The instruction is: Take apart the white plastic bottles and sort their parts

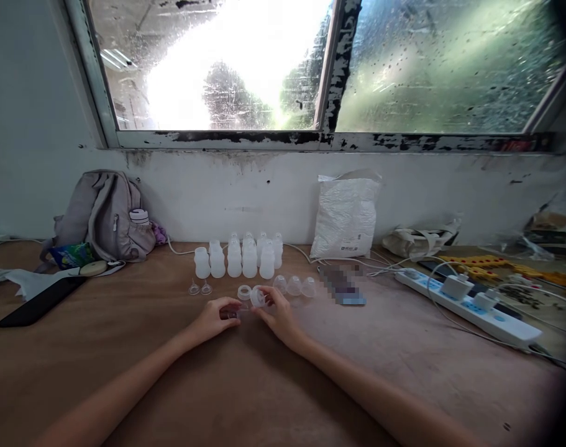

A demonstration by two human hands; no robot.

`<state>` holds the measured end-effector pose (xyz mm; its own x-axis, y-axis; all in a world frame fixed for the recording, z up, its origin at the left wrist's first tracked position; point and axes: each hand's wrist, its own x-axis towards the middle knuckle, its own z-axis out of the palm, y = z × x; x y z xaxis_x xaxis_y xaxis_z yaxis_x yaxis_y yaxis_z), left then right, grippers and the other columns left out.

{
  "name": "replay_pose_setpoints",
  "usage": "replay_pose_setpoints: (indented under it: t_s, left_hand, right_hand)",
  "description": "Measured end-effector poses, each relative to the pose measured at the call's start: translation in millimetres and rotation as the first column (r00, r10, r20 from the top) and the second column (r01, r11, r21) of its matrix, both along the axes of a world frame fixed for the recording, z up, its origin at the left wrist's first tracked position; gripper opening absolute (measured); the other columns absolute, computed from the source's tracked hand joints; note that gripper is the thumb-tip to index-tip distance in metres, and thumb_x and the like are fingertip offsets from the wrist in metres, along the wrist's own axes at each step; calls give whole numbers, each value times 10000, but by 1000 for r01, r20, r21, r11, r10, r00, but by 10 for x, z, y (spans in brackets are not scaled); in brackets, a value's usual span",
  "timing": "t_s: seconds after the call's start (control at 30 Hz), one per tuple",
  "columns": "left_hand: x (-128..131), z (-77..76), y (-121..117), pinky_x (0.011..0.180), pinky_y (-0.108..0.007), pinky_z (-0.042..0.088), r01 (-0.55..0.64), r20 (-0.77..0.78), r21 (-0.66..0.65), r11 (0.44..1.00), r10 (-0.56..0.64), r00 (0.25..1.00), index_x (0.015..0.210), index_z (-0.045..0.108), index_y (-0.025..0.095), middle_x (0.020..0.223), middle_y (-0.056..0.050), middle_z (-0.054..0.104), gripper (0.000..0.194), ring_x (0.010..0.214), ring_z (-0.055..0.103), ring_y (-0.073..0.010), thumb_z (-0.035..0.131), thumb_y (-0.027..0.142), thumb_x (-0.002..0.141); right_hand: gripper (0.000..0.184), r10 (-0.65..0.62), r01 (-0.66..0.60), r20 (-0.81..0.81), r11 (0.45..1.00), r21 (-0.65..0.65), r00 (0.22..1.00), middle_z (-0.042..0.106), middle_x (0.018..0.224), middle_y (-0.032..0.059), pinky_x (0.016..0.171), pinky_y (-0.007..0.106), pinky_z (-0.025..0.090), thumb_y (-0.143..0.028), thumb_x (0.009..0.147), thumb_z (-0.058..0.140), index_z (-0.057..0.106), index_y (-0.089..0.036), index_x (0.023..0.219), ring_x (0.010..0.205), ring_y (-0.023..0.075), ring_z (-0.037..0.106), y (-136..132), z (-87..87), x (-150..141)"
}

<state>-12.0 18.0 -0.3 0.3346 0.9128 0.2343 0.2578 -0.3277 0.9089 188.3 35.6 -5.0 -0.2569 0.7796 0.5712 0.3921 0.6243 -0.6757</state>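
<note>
My left hand [214, 320] curls around a small clear plastic piece [231, 315], which the fingers partly cover, just above the table. Between the thumb and fingers of my right hand [283, 316] is a translucent ring-shaped bottle collar [257, 298], tilted toward me. Another white collar ring [244, 292] lies beyond, between the hands. To the left rest two clear bottle nipples [200, 288]. Three clear dome caps [294, 285] are lined up right of my right hand. Behind stand several frosted white small bottles [235, 261] in rows, some with tops on.
A phone-like blurred object [352, 295] lies right of the caps. Farther right are a white power strip [469, 307] with cables and a white package [345, 217] against the wall. A grey backpack [108, 217] and a black slab [43, 302] are at left.
</note>
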Motion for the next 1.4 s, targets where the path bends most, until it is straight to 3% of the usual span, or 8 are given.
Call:
replay_pose_setpoints:
  t_s: [0.1,0.2,0.3,0.37,0.83,0.97,1.17,1.4]
  left_hand:
    - [-293,13,34,785,-330,484,-225,-34,117,967,230,973,834,626,175,863,-57,644,241,806,608,-189,627,335,653]
    - [-609,35,145,813,-331,462,-436,37,272,858,444,895,861,619,185,896,-48,641,252,851,597,-193,592,365,686]
    - [-857,42,273,811,-329,448,-546,67,438,714,580,812,849,633,178,952,-65,614,270,908,567,-205,587,389,688]
    - [-949,32,323,794,-328,449,-567,55,475,673,621,782,863,630,177,936,-66,615,283,893,566,-202,577,399,697]
    - [-970,-88,381,849,-351,415,-523,-37,546,655,642,766,991,538,178,970,-77,616,286,934,565,-204,520,345,759]
    - [-806,-65,414,918,-380,353,-391,-158,630,671,604,781,985,541,200,961,-61,632,262,949,553,-204,526,335,761]
    - [-572,-24,458,1038,-468,51,-91,-428,665,741,479,766,1068,497,218,945,-45,658,289,1067,497,-216,499,269,784]
    - [-558,-14,471,1021,-498,29,-64,-505,636,769,478,719,1117,450,211,961,-61,654,348,1057,501,-225,502,288,782]
  right_hand:
    - [385,-78,53,154,985,165,985,533,1000,83,806,323,392,-292,740,571,482,-192,1100,900,194,494,93,22,-150]
    - [397,-101,-8,363,958,287,926,528,1057,89,887,352,312,-272,765,534,466,-199,1149,1002,215,451,195,31,-393]
    - [383,-154,-5,491,952,308,857,534,1057,88,912,380,258,-256,753,531,488,-199,1129,1019,228,437,282,18,-632]
    - [368,-190,33,533,956,290,825,541,1044,87,910,395,241,-269,751,525,501,-197,1111,1013,233,437,325,2,-731]
    - [285,-266,143,579,958,249,771,549,1023,100,883,404,221,-286,779,464,516,-185,1041,998,245,424,334,-38,-732]
    - [304,-280,156,576,954,256,768,542,1034,104,888,409,216,-299,774,462,507,-183,1052,1005,253,413,320,-18,-730]
    - [326,-286,162,573,953,257,768,543,1026,97,891,414,218,-301,764,473,494,-190,1070,1001,254,413,310,-22,-714]
    - [299,-277,160,589,957,244,760,546,1010,92,875,398,246,-281,770,469,497,-196,1056,990,240,423,323,-33,-700]
